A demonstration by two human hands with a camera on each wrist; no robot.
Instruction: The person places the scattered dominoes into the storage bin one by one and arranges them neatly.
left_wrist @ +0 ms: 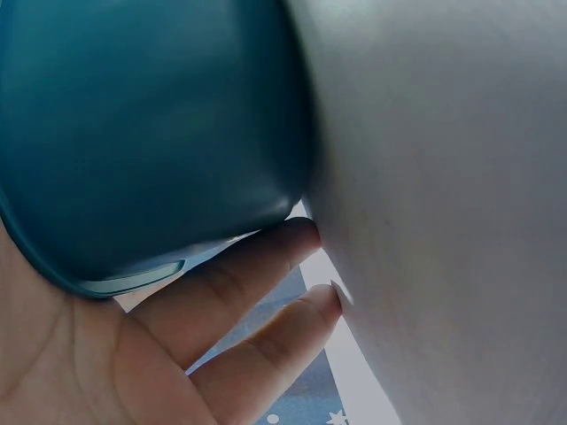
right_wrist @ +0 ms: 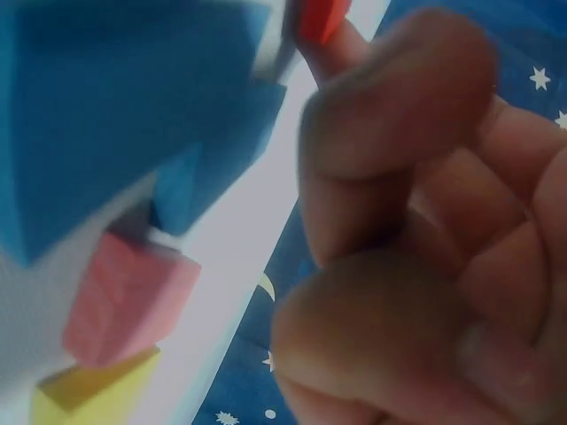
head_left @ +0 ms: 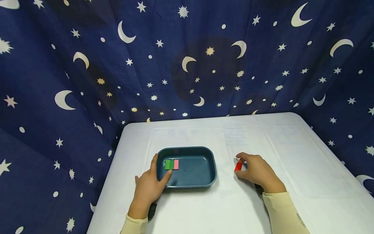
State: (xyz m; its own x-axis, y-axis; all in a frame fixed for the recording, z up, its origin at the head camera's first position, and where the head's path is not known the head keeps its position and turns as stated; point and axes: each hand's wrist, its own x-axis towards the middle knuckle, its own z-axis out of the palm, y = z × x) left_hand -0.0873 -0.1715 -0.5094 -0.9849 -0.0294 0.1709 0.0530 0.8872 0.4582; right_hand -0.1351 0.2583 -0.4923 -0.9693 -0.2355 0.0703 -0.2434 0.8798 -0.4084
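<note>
A dark teal tray (head_left: pixel 193 186) sits on the white table. My left hand (head_left: pixel 149 188) grips its near left corner, thumb over the rim and fingers along the outer wall. In the left wrist view the fingertips (left_wrist: pixel 306 235) reach down to the tabletop beside the tray wall (left_wrist: pixel 159 133). Two green blocks (head_left: pixel 169 164) and a pink block (head_left: pixel 176 164) lie in a row inside the tray. Right of the tray, my right hand (head_left: pixel 258 172) pinches a red block (head_left: pixel 238 166) between thumb and forefinger, at the table. Only the block's end (right_wrist: pixel 323 18) shows in the right wrist view.
Blue blocks (right_wrist: pixel 115 106), a pink block (right_wrist: pixel 133 301) and a yellow block (right_wrist: pixel 93 390) appear close up in the right wrist view; the head view does not show them. A dark blue curtain (head_left: pixel 163 65) with moons and stars hangs behind and beside the table (head_left: pixel 292 146).
</note>
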